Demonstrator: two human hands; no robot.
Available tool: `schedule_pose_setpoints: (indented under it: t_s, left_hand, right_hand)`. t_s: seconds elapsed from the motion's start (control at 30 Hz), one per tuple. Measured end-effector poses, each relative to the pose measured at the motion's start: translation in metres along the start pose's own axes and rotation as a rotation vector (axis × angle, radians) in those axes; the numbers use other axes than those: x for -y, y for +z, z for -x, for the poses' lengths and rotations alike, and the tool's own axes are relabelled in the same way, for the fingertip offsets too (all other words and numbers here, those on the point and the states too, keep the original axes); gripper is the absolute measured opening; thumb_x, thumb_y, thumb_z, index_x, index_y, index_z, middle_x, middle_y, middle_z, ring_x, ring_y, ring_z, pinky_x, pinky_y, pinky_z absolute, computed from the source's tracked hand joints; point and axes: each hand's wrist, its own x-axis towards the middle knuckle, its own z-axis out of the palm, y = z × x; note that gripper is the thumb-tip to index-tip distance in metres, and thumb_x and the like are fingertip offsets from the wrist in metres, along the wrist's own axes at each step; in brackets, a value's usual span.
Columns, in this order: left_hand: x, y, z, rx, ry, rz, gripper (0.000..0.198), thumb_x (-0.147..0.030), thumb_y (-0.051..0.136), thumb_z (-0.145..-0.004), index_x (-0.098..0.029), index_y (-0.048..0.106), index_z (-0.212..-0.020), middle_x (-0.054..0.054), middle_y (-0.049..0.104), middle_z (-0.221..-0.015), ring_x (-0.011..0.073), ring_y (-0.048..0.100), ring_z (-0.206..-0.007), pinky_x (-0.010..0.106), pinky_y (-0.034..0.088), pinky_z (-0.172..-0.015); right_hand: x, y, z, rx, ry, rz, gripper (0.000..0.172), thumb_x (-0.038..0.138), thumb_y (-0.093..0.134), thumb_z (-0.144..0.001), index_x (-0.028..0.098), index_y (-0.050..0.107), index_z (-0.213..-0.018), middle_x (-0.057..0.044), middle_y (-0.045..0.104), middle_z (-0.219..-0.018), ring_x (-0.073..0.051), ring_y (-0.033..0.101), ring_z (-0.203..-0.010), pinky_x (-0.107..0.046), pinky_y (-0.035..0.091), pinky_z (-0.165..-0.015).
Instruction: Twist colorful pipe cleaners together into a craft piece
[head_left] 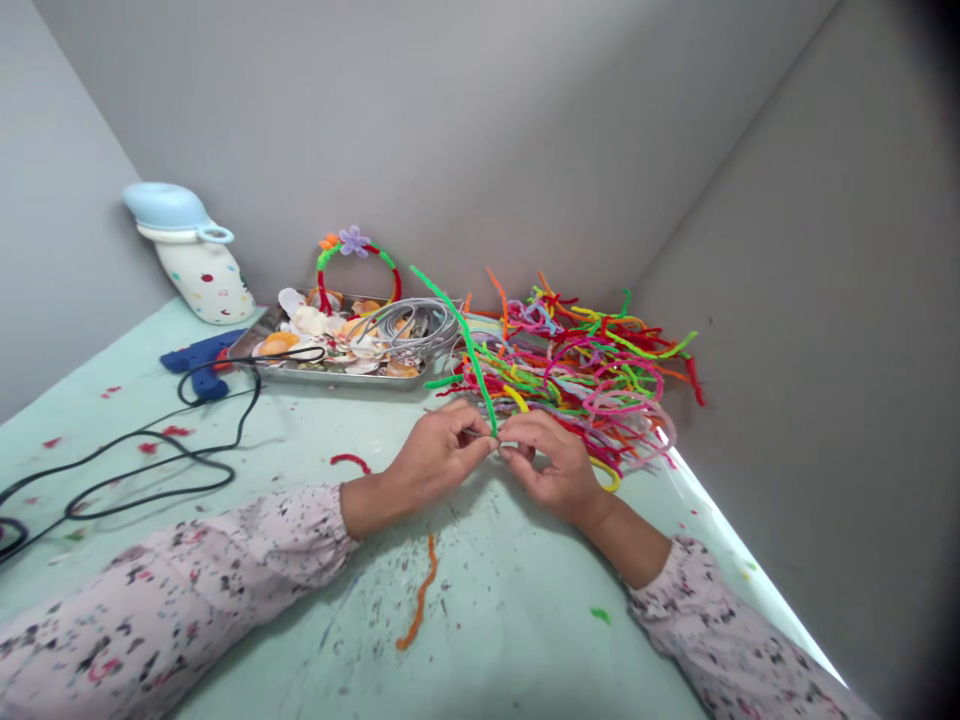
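A bright green pipe cleaner (469, 345) rises from between my hands, its free end leaning up and to the left. My left hand (431, 460) pinches its lower end between thumb and fingers. A short stretch of something thin and grey, perhaps wire, shows among those fingers. My right hand (555, 465) meets the left at the same spot, thumb and forefinger closed on the pipe cleaner's bottom end. The exact tips are partly covered by the fingers. Below the hands an orange-brown pipe cleaner piece (420, 595) lies on the table, and a short red piece (351, 460) rests beside my left wrist.
A large heap of coloured pipe cleaners (592, 370) lies behind my right hand. The metal tray (337, 378) holds shells and coiled grey wire (420, 325); a flowered headband (354, 243) stands there. At left are a blue glue gun (202, 360), black cord (150, 435) and a bottle (202, 270).
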Motion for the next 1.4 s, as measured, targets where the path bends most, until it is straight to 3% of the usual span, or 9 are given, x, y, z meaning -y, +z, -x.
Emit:
schedule_pose_setpoints:
  t_s: [0.33,0.63,1.03,1.4]
  left_hand:
    - [0.0024,0.0042,0.0040,-0.029,0.051,-0.107,0.005,-0.020,0.058,-0.082,-0.016,0.059,-0.079,0.001,0.056,-0.076,0.0121,0.050,-0.067,0.023,0.037,-0.060]
    - [0.0029,0.0026,0.0046,0.021,0.184,-0.078,0.005,-0.015,0.053,-0.086,-0.015,0.058,-0.085,0.001,0.054,-0.079,0.0131,0.051,-0.074,0.024,0.039,-0.065]
    - [0.0012,0.0049,0.0065,-0.051,0.172,-0.071,0.011,-0.017,0.053,-0.088,-0.016,0.063,-0.094,0.003,0.054,-0.083,0.0140,0.052,-0.077,0.025,0.041,-0.067]
    - [-0.0028,0.0046,0.0064,-0.048,0.140,-0.079,0.010,-0.017,0.049,-0.090,-0.016,0.059,-0.093,0.003,0.058,-0.085,0.0134,0.054,-0.077,0.025,0.043,-0.071]
  right_hand:
    - [0.0002,-0.0014,-0.0008,0.003,-0.058,0.074,0.029,0.008,0.059,-0.082,0.022,0.064,-0.106,-0.008,0.065,-0.099,-0.017,0.064,-0.087,-0.031,0.057,-0.073]
    - [-0.0007,-0.0009,-0.0009,-0.034,-0.056,0.076,0.025,0.009,0.060,-0.083,0.022,0.065,-0.103,-0.008,0.066,-0.095,-0.017,0.065,-0.083,-0.030,0.056,-0.072]
    - [-0.0017,-0.0003,-0.0004,-0.057,-0.081,0.168,0.024,0.008,0.059,-0.084,0.022,0.064,-0.102,-0.008,0.067,-0.094,-0.016,0.065,-0.084,-0.029,0.057,-0.072]
    - [-0.0033,-0.0006,0.0008,-0.051,-0.089,0.204,0.027,0.007,0.059,-0.084,0.022,0.063,-0.105,-0.007,0.067,-0.095,-0.016,0.065,-0.084,-0.028,0.057,-0.073]
